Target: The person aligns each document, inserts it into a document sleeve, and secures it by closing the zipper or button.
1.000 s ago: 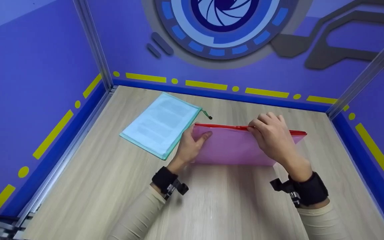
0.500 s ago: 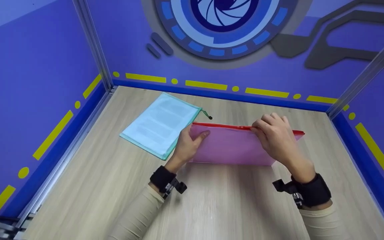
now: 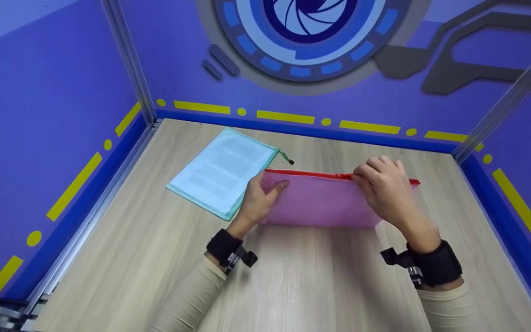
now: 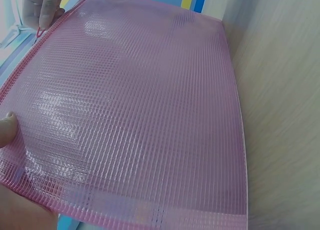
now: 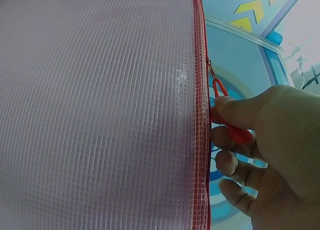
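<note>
A pink mesh zipper pouch [image 3: 321, 203] stands on its long edge in the head view, its red zipper [image 3: 302, 173] along the top. My left hand [image 3: 258, 200] grips the pouch's left end, thumb on the near face and the other fingers hidden behind it. Up at the zipper, my right hand [image 3: 383, 186] pinches the red cord of the zipper pull [image 5: 218, 87] between thumb and index finger. That cord runs taut from the small slider [image 5: 209, 62] in the right wrist view. The left wrist view shows the pouch's broad mesh face [image 4: 130, 110].
Flat on the wooden table [image 3: 293, 286], left of the pink pouch, lies a pale blue-green zipper pouch [image 3: 221, 173] with printed paper inside. Its green pull cord [image 3: 287, 158] points right. Blue panels [image 3: 293, 101] enclose the table at the back and sides.
My right hand has moved right along the zipper, and the slider has gone right with it. The pink pouch and my left hand have shifted slightly left.
</note>
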`<act>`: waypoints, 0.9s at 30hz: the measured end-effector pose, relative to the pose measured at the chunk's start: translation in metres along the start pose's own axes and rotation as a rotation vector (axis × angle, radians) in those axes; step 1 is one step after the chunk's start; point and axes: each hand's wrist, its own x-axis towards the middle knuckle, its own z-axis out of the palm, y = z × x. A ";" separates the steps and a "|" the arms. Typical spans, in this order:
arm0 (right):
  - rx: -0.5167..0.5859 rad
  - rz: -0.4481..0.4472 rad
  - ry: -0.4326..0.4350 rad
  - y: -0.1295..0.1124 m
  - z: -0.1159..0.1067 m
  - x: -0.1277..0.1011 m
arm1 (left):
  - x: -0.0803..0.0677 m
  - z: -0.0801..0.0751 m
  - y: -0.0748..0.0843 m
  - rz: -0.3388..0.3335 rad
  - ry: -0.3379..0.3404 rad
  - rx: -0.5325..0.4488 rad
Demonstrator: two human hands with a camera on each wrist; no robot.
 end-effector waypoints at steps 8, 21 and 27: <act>-0.009 0.014 0.012 0.004 -0.004 -0.005 | 0.002 -0.002 -0.003 0.034 -0.014 0.001; -0.040 0.020 -0.009 0.010 -0.008 -0.012 | 0.003 -0.005 -0.001 0.020 -0.037 -0.023; -0.042 0.027 0.003 0.014 -0.010 -0.014 | 0.003 -0.009 -0.003 0.015 -0.039 -0.036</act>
